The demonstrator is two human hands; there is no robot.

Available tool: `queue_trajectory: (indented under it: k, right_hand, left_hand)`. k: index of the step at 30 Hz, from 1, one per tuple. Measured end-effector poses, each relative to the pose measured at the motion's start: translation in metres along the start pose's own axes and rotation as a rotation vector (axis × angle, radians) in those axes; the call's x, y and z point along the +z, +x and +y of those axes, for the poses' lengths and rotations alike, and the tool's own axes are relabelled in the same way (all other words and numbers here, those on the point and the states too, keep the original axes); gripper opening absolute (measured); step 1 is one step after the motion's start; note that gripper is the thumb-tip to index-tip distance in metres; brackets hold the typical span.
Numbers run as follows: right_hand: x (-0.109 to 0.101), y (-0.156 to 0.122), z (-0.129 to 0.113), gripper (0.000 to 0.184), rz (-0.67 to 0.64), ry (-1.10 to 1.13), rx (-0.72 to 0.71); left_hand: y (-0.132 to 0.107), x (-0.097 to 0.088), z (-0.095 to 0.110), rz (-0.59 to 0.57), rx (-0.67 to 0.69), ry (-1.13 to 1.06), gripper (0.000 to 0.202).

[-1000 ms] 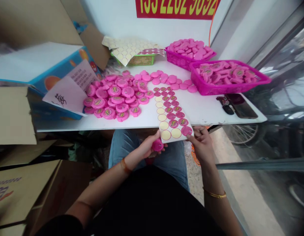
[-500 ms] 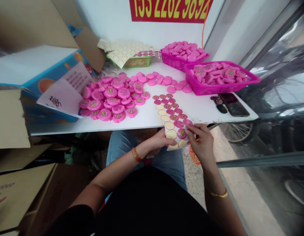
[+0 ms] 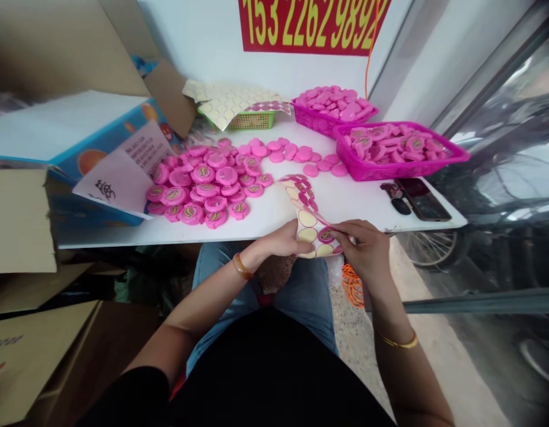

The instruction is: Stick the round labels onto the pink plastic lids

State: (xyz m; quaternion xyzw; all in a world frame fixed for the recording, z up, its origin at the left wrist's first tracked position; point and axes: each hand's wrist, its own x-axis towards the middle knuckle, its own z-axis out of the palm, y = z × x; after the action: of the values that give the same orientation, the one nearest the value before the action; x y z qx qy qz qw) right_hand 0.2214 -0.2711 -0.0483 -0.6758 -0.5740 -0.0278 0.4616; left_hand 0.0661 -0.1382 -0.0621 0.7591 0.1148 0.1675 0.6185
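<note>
My left hand [image 3: 283, 239] grips the near left edge of a sticker sheet [image 3: 307, 219], thumb on top. The sheet carries round pink stickers with a printed badge and bare cream circles where backing shows. It bends upward near me, and its far end lies on the white table [image 3: 265, 219]. My right hand [image 3: 367, 244] pinches at the right edge of the sheet, beside a badge sticker [image 3: 325, 235]; whether a single sticker is between the fingertips is hidden. Left of the sheet lies a heap of round pink plastic cases [image 3: 207, 190], many with badge stickers on top.
Pink baskets full of cases stand at the back right: a near basket [image 3: 390, 169] and a far basket [image 3: 314, 121]. A green basket [image 3: 252, 121] holds more sticker sheets. A phone [image 3: 423, 198] lies at the right edge. A blue carton [image 3: 105, 178] stands left.
The sheet's near part has bent and lifted, its middle now folded upward. My right hand has shifted slightly up and right along its edge. The whole view has moved down a little.
</note>
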Motion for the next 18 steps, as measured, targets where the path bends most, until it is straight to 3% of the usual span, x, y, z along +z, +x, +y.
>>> queue_trajectory:
  k: [5, 7, 9, 11, 13, 16, 18]
  right_hand:
    - [0.011, 0.0, -0.003, 0.016, 0.118, -0.147, -0.144]
    - [0.017, 0.001, -0.001, 0.017, 0.111, -0.199, -0.152]
    - [0.024, 0.002, 0.002, 0.018, 0.07, -0.256, -0.132]
    - [0.032, 0.004, 0.003, 0.021, -0.021, -0.321, -0.083]
    - [0.038, 0.006, 0.001, 0.023, -0.143, -0.369, -0.038]
    - [0.045, 0.009, -0.003, 0.024, -0.27, -0.363, -0.012]
    - [0.048, 0.011, -0.005, 0.022, -0.273, -0.307, 0.025]
  left_hand:
    - [-0.001, 0.0, 0.008, 0.037, -0.052, -0.239, 0.058]
    - [0.001, -0.004, 0.01, 0.027, -0.108, -0.344, 0.049]
    - [0.005, -0.013, 0.01, 0.119, -0.201, -0.381, 0.05]
    - [0.01, -0.028, 0.011, 0.285, -0.261, -0.342, 0.054]
    - [0.016, -0.046, 0.012, 0.401, -0.261, -0.255, 0.047]
    - [0.023, -0.07, 0.012, 0.467, -0.269, -0.084, 0.022]
    - [0.026, -0.082, 0.012, 0.487, -0.307, 0.042, 0.01]
